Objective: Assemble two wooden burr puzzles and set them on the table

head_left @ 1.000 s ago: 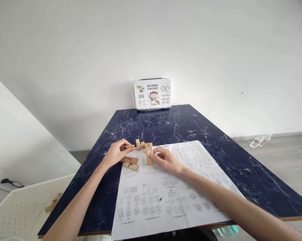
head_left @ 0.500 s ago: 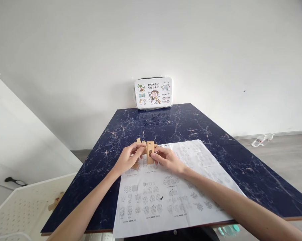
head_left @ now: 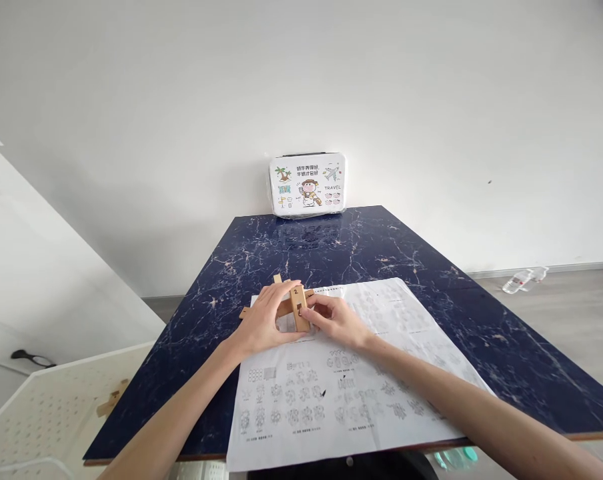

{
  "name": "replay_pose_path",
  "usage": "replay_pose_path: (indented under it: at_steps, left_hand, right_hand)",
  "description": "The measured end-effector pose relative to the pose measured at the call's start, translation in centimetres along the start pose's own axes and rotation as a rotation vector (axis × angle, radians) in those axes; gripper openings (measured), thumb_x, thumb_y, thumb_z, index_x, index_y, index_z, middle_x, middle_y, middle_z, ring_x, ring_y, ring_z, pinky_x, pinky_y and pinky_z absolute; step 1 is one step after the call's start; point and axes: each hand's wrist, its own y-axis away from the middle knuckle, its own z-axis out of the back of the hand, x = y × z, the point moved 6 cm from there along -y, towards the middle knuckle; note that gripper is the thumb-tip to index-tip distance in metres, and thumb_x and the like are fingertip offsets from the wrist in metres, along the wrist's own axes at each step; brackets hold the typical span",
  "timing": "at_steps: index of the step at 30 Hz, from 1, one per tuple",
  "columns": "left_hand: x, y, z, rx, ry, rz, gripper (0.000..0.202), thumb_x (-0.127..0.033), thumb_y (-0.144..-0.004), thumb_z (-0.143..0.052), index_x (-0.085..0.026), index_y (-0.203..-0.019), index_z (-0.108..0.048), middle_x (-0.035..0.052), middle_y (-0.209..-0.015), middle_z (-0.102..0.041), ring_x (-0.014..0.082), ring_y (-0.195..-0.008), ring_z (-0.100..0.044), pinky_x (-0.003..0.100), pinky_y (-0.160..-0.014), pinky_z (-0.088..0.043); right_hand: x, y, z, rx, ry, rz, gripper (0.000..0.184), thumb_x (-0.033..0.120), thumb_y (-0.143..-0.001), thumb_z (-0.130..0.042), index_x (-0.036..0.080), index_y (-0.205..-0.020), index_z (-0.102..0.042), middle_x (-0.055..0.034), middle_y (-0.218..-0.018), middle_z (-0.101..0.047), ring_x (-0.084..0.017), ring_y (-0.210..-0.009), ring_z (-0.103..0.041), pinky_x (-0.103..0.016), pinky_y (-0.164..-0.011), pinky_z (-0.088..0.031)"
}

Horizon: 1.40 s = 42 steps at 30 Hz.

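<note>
Both hands meet over a wooden interlocking puzzle (head_left: 297,303) at the far end of a white instruction sheet (head_left: 341,380). My left hand (head_left: 263,321) curls around the puzzle's left side, fingers closed on the crossed bars. My right hand (head_left: 334,320) pinches the upright block marked "2" from the right. A bar end sticks out to the left past my left hand. Any loose wooden pieces under the hands are hidden.
The sheet lies on a dark blue marbled table (head_left: 381,253). A white illustrated case (head_left: 307,185) leans on the wall at the far edge. A white perforated bin (head_left: 46,413) with a wooden piece (head_left: 112,400) stands lower left. A plastic bottle (head_left: 521,279) lies on the floor.
My left hand has moved right from the loose pieces and closed onto the puzzle beside my right hand. The block marked "2" has tilted and now sits joined with the crossed bars.
</note>
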Motion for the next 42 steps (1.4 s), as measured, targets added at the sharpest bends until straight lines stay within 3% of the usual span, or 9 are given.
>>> replay_pose_path:
  at_steps: [3,8,12,17,22,26,30,34,42]
  left_hand:
    - [0.1,0.0,0.5,-0.103,-0.054,-0.016,0.091,-0.053,-0.076,-0.087,-0.031,-0.151,-0.040,0.0122,-0.142,-0.060,0.0366,-0.130,-0.057,0.053,-0.109,-0.048]
    - [0.2,-0.1,1.7,-0.291,-0.113,0.005,0.084,-0.048,-0.073,-0.087,-0.025,-0.142,-0.045,0.0128,-0.132,-0.063,0.0337,-0.116,-0.062,0.050,-0.102,-0.050]
    - [0.5,-0.1,1.5,-0.296,-0.158,0.040,0.083,-0.050,-0.073,-0.086,-0.023,-0.140,-0.044,0.0126,-0.126,-0.065,0.0331,-0.113,-0.063,0.050,-0.100,-0.049]
    - [0.6,-0.2,0.5,-0.202,-0.196,0.042,0.083,-0.056,-0.072,-0.086,-0.024,-0.137,-0.046,0.0108,-0.121,-0.068,0.0341,-0.110,-0.065,0.052,-0.100,-0.048]
    - [0.2,-0.4,0.3,-0.141,-0.231,0.021,0.074,-0.061,-0.069,-0.085,-0.020,-0.125,-0.055,0.0097,-0.105,-0.070,0.0332,-0.098,-0.066,0.052,-0.094,-0.049]
    - [0.2,-0.5,0.1,-0.092,-0.259,0.030,0.073,-0.065,-0.071,-0.081,-0.020,-0.122,-0.058,0.0105,-0.104,-0.070,0.0335,-0.095,-0.066,0.052,-0.093,-0.049]
    - [0.8,-0.3,-0.1,-0.102,-0.224,0.073,0.077,-0.053,-0.074,-0.084,-0.021,-0.136,-0.052,0.0095,-0.109,-0.072,0.0334,-0.101,-0.068,0.049,-0.096,-0.049]
    - [1.4,0.0,-0.6,-0.082,-0.143,0.114,0.084,-0.044,-0.079,-0.082,-0.024,-0.149,-0.039,0.0018,-0.093,-0.074,0.0291,-0.091,-0.071,0.047,-0.096,-0.050]
    - [1.5,0.0,-0.9,-0.050,-0.122,0.145,0.081,-0.036,-0.085,-0.074,-0.028,-0.153,-0.030,-0.0010,-0.089,-0.076,0.0284,-0.087,-0.073,0.049,-0.099,-0.051]
  right_hand:
    - [-0.1,-0.1,0.3,-0.034,-0.097,-0.007,0.037,0.057,-0.100,-0.059,0.021,-0.096,-0.068,-0.0008,-0.079,-0.063,-0.014,-0.063,-0.054,-0.029,-0.060,-0.043]
    - [-0.2,-0.2,2.7,-0.328,-0.247,0.022,0.046,0.062,-0.096,-0.063,0.025,-0.080,-0.041,0.0080,-0.062,-0.038,-0.011,-0.052,-0.037,-0.026,-0.050,-0.030]
    - [-0.3,-0.2,3.2,-0.386,-0.297,0.056,0.055,0.059,-0.095,-0.068,0.027,-0.078,-0.027,0.0104,-0.060,-0.027,-0.009,-0.047,-0.032,-0.025,-0.045,-0.024]
    - [0.5,0.2,2.3,-0.337,-0.150,0.100,0.040,0.056,-0.098,-0.063,0.026,-0.087,-0.039,0.0067,-0.066,-0.048,-0.010,-0.046,-0.045,-0.026,-0.044,-0.036]
    - [1.3,0.7,2.2,-0.319,0.079,0.124,0.036,0.049,-0.102,-0.056,0.025,-0.130,-0.054,0.0005,-0.078,-0.065,-0.015,-0.053,-0.057,-0.031,-0.054,-0.049]
    - [1.3,0.9,2.3,-0.315,0.252,0.126,0.029,0.046,-0.102,-0.057,0.024,-0.120,-0.057,-0.0008,-0.077,-0.068,-0.017,-0.057,-0.058,-0.032,-0.059,-0.048]
    - [1.1,1.1,2.2,-0.341,0.372,0.151,0.026,0.049,-0.099,-0.059,0.025,-0.108,-0.053,-0.0005,-0.077,-0.068,-0.016,-0.056,-0.055,-0.031,-0.059,-0.045]
    - [0.8,1.2,1.8,-0.339,0.439,0.153,0.029,0.051,-0.098,-0.060,0.025,-0.098,-0.047,0.0009,-0.069,-0.064,-0.015,-0.052,-0.050,-0.030,-0.056,-0.040]
    - [0.6,1.1,1.6,-0.323,0.518,0.186,0.030,0.052,-0.098,-0.059,0.026,-0.095,-0.045,0.0013,-0.066,-0.061,-0.015,-0.052,-0.048,-0.029,-0.055,-0.038]
